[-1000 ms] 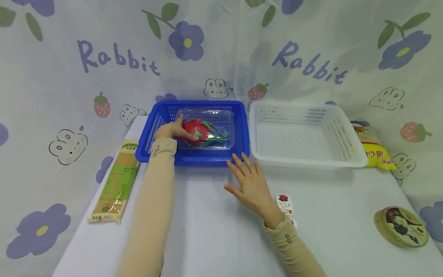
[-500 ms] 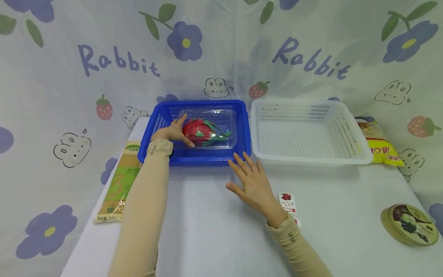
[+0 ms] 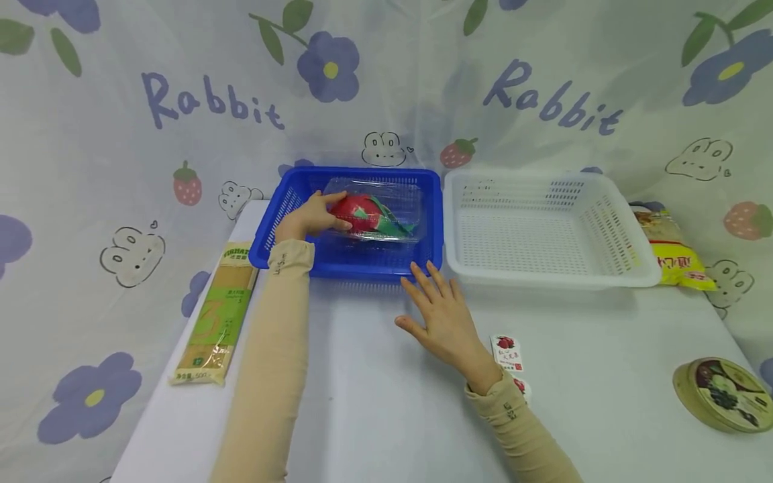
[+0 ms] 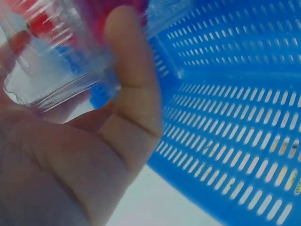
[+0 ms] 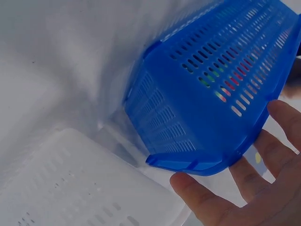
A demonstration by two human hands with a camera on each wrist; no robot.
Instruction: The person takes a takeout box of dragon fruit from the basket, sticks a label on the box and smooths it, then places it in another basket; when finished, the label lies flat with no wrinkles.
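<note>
At the left, a clear plastic box with a red and green dragon fruit in it stands tilted inside the blue basket. My left hand grips the left end of this box, thumb on one side and fingers on the other. The left wrist view shows the thumb lying along the clear wall. My right hand is spread with fingers apart at the front right corner of the blue basket. Its fingertips are at the rim in the right wrist view; contact with it is hard to tell.
Right of the blue basket stands a white basket. A yellow snack bag lies beyond it, a round tin at the right edge. A spaghetti pack lies at left. Small printed cards lie beside the right wrist.
The left hand shifted to the box's left end and now grips it. The box with the dragon fruit has tilted and risen slightly off the basket floor. The right hand stayed about still.
</note>
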